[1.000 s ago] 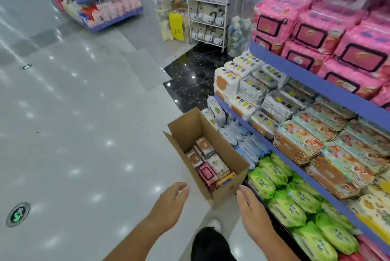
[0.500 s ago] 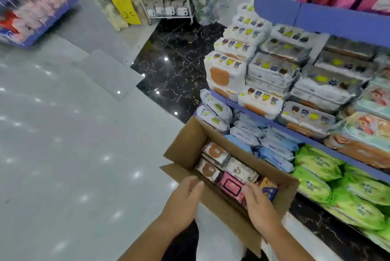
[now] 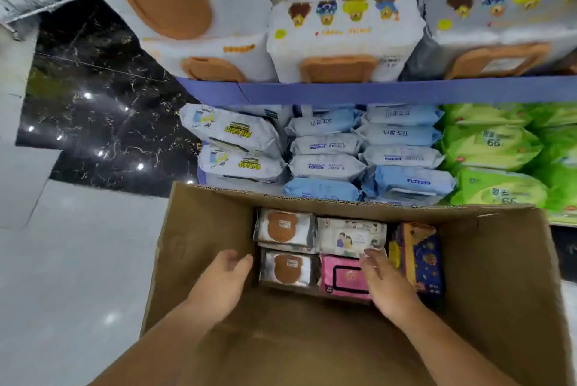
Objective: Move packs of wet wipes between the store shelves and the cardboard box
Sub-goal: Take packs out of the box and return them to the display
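Note:
An open cardboard box (image 3: 206, 229) stands on the floor right below me, against the shelves. At its bottom lie several wipe packs: two white ones with brown bear lids (image 3: 285, 226) (image 3: 288, 270), a white illustrated pack (image 3: 351, 237), a pink pack (image 3: 342, 281) and a dark blue pack (image 3: 421, 256) on edge. My left hand (image 3: 223, 281) is inside the box, fingers apart, just left of the near bear pack and holding nothing. My right hand (image 3: 385, 284) lies flat over the pink pack, fingertips at the illustrated pack's edge, not gripping.
The blue-edged shelf (image 3: 374, 92) above the box carries big white packs (image 3: 343, 33). The lowest shelf holds blue and white packs (image 3: 327, 164) and green packs (image 3: 493, 148) on the right. Black marble floor (image 3: 100, 111) and grey tiles (image 3: 62, 276) lie to the left.
I have bent down close over the box. Both hands went from its near edge down inside, the left beside the bear packs, the right onto the pink pack.

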`<action>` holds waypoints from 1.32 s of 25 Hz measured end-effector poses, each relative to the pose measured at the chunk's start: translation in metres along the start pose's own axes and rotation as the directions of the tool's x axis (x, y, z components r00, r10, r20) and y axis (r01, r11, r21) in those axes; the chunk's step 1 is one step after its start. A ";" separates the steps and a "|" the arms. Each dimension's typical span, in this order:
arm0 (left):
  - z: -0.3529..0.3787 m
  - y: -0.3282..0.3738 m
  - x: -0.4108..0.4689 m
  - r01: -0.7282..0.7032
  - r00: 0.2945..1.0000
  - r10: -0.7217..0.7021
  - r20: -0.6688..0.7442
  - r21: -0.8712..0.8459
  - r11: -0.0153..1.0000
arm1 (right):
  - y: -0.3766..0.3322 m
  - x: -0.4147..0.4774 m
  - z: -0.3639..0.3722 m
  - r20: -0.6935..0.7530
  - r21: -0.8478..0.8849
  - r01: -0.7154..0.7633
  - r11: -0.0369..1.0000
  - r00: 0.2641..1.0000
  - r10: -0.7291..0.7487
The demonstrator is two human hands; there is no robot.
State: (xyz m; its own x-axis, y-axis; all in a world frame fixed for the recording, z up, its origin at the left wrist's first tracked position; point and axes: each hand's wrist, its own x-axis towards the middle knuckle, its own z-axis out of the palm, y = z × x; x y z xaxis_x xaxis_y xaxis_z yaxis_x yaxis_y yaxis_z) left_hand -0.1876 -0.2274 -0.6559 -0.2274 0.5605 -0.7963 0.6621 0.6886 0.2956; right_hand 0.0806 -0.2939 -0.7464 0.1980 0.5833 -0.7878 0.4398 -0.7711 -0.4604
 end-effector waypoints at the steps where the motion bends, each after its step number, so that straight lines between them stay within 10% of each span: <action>1: 0.011 -0.010 0.028 0.011 1.000 -0.012 0.002 0.017 1.000 | 0.008 0.018 0.011 -0.009 0.016 -0.030 0.999 1.000 0.030; 10: 0.086 -0.031 0.196 0.043 0.997 -0.047 -0.059 -0.071 0.997 | 0.053 0.152 0.055 -0.237 0.284 -0.244 0.927 0.919 0.315; 18: 0.112 -0.037 0.250 -0.043 0.996 0.029 -0.084 -0.162 0.986 | 0.067 0.184 0.072 -0.330 -0.159 -0.317 0.935 0.910 0.252; 26: 0.111 -0.053 0.247 0.245 0.942 -0.131 0.311 -0.365 0.898 | 0.065 0.178 0.071 -0.339 0.114 -0.255 0.960 0.898 0.279; 33: 0.114 -0.040 0.231 0.157 0.955 -0.028 0.295 -0.424 0.892 | 0.067 0.190 0.064 -0.247 0.042 -0.248 0.968 0.936 0.250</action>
State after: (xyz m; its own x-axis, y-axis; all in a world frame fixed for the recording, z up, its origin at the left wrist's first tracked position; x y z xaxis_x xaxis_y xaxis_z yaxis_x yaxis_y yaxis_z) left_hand -0.1848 -0.1779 -0.9112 -0.0252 0.3807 -0.9244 0.2522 0.8971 0.3626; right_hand 0.0916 -0.2511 -0.9535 0.5121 0.4160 -0.7515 0.3399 -0.9016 -0.2675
